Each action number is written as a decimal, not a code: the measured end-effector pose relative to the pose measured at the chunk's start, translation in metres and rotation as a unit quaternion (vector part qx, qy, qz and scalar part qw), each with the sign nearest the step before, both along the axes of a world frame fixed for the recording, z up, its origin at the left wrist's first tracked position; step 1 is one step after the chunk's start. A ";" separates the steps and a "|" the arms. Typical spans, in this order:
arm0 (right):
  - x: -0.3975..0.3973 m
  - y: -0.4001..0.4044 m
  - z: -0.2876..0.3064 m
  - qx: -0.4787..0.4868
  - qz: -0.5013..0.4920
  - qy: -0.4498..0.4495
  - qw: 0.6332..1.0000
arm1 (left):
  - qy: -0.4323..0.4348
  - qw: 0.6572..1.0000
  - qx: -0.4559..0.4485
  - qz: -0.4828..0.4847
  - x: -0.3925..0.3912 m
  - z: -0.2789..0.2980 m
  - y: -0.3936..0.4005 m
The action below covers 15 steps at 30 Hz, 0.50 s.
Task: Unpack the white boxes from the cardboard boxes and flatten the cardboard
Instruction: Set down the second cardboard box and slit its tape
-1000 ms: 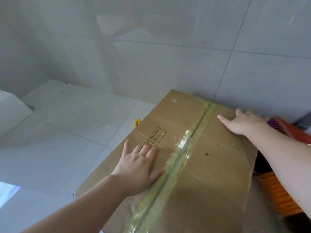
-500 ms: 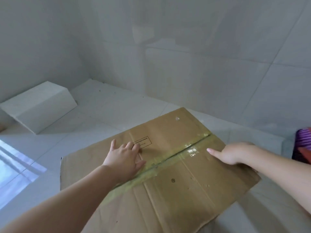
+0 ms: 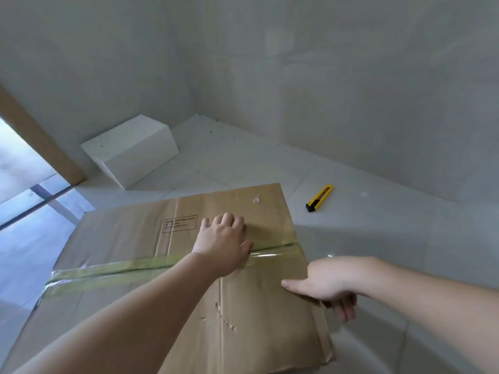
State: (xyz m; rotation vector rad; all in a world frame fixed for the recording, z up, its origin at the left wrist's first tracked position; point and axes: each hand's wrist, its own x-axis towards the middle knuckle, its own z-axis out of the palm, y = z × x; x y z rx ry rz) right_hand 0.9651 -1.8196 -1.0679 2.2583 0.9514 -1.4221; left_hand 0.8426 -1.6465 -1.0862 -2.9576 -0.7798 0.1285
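My left grip point(image 3: 224, 238) spread flat, pressing cardboard point(image 3: 129, 249) by tape seam. Right grip point(image 3: 321, 288) pinching its right edge, thumb on top. Cardboard lies flattened on floor point(image 3: 364, 238). White box point(image 3: 129, 149) already out, near corner. Cutter point(image 3: 319, 198) beside.

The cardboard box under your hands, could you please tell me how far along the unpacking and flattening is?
Looks done: one white box stands out on the floor by the wall. In hand: the taped cardboard box lies collapsed flat, the left hand pressing its top while the right hand grips its right edge. Left: any other cartons are out of view, and the yellow utility knife lies beside it.
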 end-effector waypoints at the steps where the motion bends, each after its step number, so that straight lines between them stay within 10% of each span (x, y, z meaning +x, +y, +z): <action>1: -0.001 0.002 -0.001 0.009 0.005 0.020 1.000 | -0.013 1.000 -0.007 -0.005 0.003 -0.002 -0.003; 7: 0.036 0.016 -0.007 0.055 -0.018 0.044 0.997 | -0.071 0.993 -0.089 -0.012 0.043 -0.012 -0.012; 15: 0.170 0.037 -0.089 0.188 -0.074 -0.221 0.954 | -0.080 0.992 -0.097 0.022 0.091 -0.035 -0.014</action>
